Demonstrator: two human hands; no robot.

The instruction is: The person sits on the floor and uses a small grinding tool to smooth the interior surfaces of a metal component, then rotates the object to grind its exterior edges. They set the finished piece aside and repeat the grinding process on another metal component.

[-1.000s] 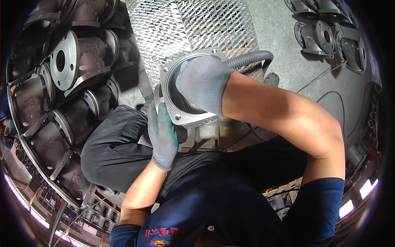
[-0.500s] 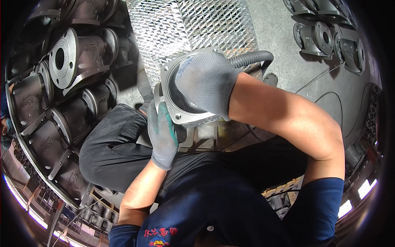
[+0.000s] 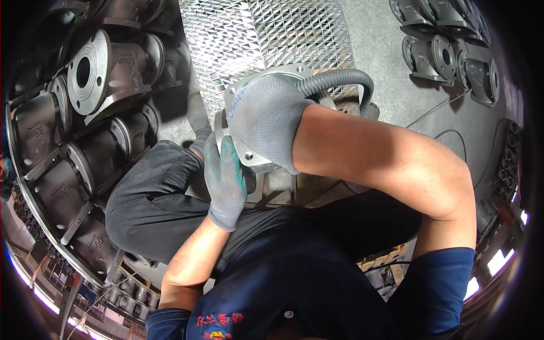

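A grey metal valve body [image 3: 249, 156] with a square flange and bolt holes sits between my legs, its open side up. My left hand [image 3: 225, 178], in a grey glove with green patches, grips its left side at the flange edge. My right hand [image 3: 266, 116], also gloved in grey, lies across the opening and covers most of it. The right fingers are hidden down in the casting, along with anything they hold. A grey corrugated hose [image 3: 340, 78] emerges beside the right hand and bends down on the right.
Dark cast valve bodies [image 3: 116, 65] stand in rows close on my left. More castings [image 3: 433, 56] are at the far right. A shiny patterned metal plate [image 3: 266, 37] lies just beyond the workpiece. A thin cable [image 3: 453, 131] runs over the floor on the right.
My right hand has shifted left across the opening, covering more of it, and the hose has come left with it. My left hand stays at the flange.
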